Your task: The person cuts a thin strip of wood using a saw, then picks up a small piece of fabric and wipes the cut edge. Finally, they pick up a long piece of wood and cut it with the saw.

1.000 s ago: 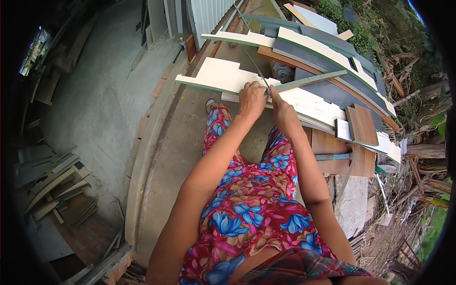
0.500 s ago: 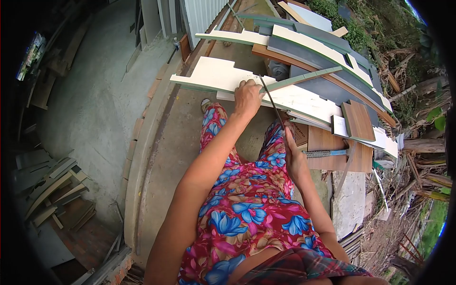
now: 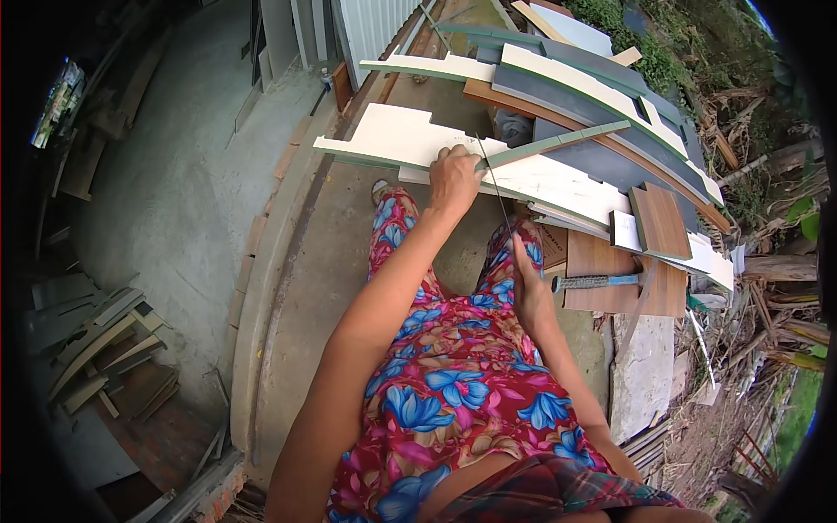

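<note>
My left hand (image 3: 455, 179) is closed on the near end of a narrow green strip (image 3: 562, 141), pressing it against the cream board (image 3: 392, 139). The strip slants up and right across the board. A thin dark blade (image 3: 495, 186) crosses the strip's end just right of my left fingers. My right hand (image 3: 530, 283), below the board and in front of my right thigh, is closed around the lower end of the blade; its handle is hidden in the palm.
A hammer (image 3: 597, 281) with a blue and black handle lies on a brown panel (image 3: 667, 292) at the right. Stacked boards (image 3: 593, 83) stretch behind the cream board. Offcuts (image 3: 105, 336) lie at the lower left. A ridge (image 3: 248, 349) runs along the floor.
My right hand has pulled down toward my thigh from beside my left hand, drawing the blade across the strip. In the last half second it has moved slightly left and up. My left hand stays at the strip.
</note>
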{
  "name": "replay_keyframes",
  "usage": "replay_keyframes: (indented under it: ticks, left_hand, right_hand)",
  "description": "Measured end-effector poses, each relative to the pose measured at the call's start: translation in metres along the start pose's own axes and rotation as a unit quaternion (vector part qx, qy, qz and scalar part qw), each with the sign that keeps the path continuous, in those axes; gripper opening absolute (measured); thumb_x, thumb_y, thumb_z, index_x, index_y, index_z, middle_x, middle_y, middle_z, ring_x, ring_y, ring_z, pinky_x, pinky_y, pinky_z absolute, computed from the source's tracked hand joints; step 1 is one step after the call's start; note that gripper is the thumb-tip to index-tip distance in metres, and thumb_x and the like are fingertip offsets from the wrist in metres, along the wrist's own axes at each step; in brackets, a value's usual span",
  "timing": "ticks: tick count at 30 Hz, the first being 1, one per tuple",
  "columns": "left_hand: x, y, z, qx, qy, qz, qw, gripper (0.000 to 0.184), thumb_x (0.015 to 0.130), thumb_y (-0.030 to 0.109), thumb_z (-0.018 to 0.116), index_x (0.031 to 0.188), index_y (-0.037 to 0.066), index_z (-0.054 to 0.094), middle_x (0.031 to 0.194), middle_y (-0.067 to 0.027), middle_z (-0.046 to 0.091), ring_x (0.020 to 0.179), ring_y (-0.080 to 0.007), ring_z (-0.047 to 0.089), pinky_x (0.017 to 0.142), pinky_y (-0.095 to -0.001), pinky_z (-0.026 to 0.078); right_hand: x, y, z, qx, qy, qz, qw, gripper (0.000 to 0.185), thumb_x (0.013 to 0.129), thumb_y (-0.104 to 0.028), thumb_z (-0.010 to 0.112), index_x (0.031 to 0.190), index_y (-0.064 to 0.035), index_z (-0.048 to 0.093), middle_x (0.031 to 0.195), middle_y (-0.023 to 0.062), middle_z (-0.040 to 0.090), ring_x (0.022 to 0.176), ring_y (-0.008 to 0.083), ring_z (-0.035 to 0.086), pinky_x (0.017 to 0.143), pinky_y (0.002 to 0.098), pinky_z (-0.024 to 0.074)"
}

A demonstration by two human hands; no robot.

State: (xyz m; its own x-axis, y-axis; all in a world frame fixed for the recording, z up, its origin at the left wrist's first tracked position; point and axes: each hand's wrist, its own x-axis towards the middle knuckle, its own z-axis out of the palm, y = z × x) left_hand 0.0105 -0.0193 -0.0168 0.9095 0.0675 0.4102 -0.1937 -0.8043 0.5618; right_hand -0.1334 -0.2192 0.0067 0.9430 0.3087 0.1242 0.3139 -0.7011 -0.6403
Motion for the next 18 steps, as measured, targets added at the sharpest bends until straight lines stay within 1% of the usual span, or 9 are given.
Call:
replay_keyframes:
  ticks: [1, 3, 5, 7, 9, 11, 14, 17, 18]
  left_hand:
    - [0.0, 0.0, 0.0, -0.001, 0.001, 0.0, 1.0, 0.02, 0.075, 0.015, 0.079, 0.092, 0.005, 0.075, 0.093, -0.0122, 0.066, 0.094, -0.0339, 0.06, 0.08, -0.045, 0.051]
    - [-0.003, -0.001, 0.001, -0.013, 0.001, 0.003, 1.0, 0.022, 0.075, 0.015, 0.079, 0.094, 0.005, 0.075, 0.093, -0.0134, 0.066, 0.093, -0.0352, 0.06, 0.08, -0.0455, 0.05]
    - [-0.001, -0.004, -0.001, -0.032, 0.003, 0.01, 0.999, 0.024, 0.076, 0.014, 0.078, 0.098, 0.005, 0.075, 0.093, -0.0152, 0.065, 0.091, -0.0376, 0.06, 0.08, -0.0468, 0.05]
    - [0.0, -0.006, -0.003, -0.026, -0.004, 0.007, 1.0, 0.025, 0.076, 0.014, 0.078, 0.099, 0.005, 0.075, 0.094, -0.0155, 0.065, 0.092, -0.0373, 0.06, 0.082, -0.0463, 0.05]
    - [-0.001, -0.008, -0.008, -0.024, -0.016, -0.002, 1.0, 0.026, 0.076, 0.014, 0.078, 0.1, 0.005, 0.075, 0.095, -0.0158, 0.065, 0.093, -0.0371, 0.06, 0.083, -0.0458, 0.05]
    - [-0.004, -0.013, -0.018, -0.023, -0.03, -0.013, 0.999, 0.025, 0.076, 0.013, 0.078, 0.099, 0.004, 0.075, 0.095, -0.0163, 0.065, 0.094, -0.0372, 0.06, 0.085, -0.0452, 0.05]
    - [-0.009, -0.023, -0.034, -0.003, -0.049, -0.037, 0.998, 0.025, 0.076, 0.015, 0.078, 0.1, 0.006, 0.075, 0.097, -0.0157, 0.066, 0.098, -0.0363, 0.06, 0.087, -0.0458, 0.049]
    - [-0.007, -0.014, -0.053, 0.055, -0.082, -0.064, 0.993, 0.029, 0.077, 0.02, 0.078, 0.103, 0.007, 0.075, 0.102, -0.0142, 0.066, 0.103, -0.0345, 0.06, 0.092, -0.0479, 0.047]
    - [-0.005, -0.01, -0.055, 0.058, -0.089, -0.067, 0.992, 0.033, 0.078, 0.021, 0.078, 0.107, 0.008, 0.074, 0.106, -0.0142, 0.065, 0.107, -0.0334, 0.058, 0.095, -0.0503, 0.044]
  right_hand:
    - [-0.019, 0.003, -0.004, -0.008, 0.005, -0.005, 1.0, 0.063, 0.093, 0.006, 0.046, 0.152, -0.0123, 0.034, 0.11, 0.0303, 0.063, 0.091, 0.0467, 0.064, 0.077, 0.0481, 0.0505]
    - [-0.041, -0.002, -0.025, 0.034, -0.042, 0.088, 0.995, 0.062, 0.096, 0.004, 0.046, 0.153, -0.013, 0.033, 0.115, 0.0259, 0.065, 0.089, 0.039, 0.067, 0.079, 0.0418, 0.0521]
    - [-0.044, -0.014, -0.05, 0.079, -0.045, 0.153, 0.984, 0.06, 0.098, 0.003, 0.045, 0.154, -0.014, 0.032, 0.114, 0.0195, 0.068, 0.086, 0.0295, 0.067, 0.079, 0.0348, 0.0515]
    - [-0.044, -0.025, -0.069, 0.121, -0.012, 0.193, 0.974, 0.058, 0.1, 0.001, 0.043, 0.155, -0.0154, 0.032, 0.107, 0.0111, 0.07, 0.08, 0.0183, 0.062, 0.078, 0.0269, 0.0487]
    - [-0.037, -0.021, -0.071, 0.125, 0.048, 0.142, 0.981, 0.058, 0.101, 0.0, 0.042, 0.155, -0.0166, 0.032, 0.097, 0.0066, 0.063, 0.076, 0.0134, 0.052, 0.072, 0.0245, 0.0447]
    - [-0.025, -0.028, -0.076, 0.151, 0.06, 0.152, 0.975, 0.058, 0.101, -0.001, 0.042, 0.155, -0.0181, 0.031, 0.086, 0.0042, 0.053, 0.068, 0.0103, 0.041, 0.065, 0.0229, 0.0403]
    - [-0.016, -0.012, -0.064, 0.165, 0.043, 0.127, 0.977, 0.058, 0.101, -0.001, 0.042, 0.155, -0.0178, 0.031, 0.086, 0.0054, 0.056, 0.066, 0.011, 0.04, 0.063, 0.0244, 0.0406]
    - [-0.005, -0.008, -0.053, 0.131, 0.019, 0.15, 0.98, 0.059, 0.1, 0.0, 0.043, 0.155, -0.0178, 0.031, 0.085, 0.0062, 0.057, 0.066, 0.0126, 0.041, 0.064, 0.0241, 0.0403]
    - [-0.001, -0.006, -0.05, 0.123, 0.011, 0.145, 0.982, 0.06, 0.1, 0.0, 0.043, 0.155, -0.0184, 0.031, 0.087, 0.0076, 0.06, 0.067, 0.0135, 0.043, 0.066, 0.0233, 0.039]
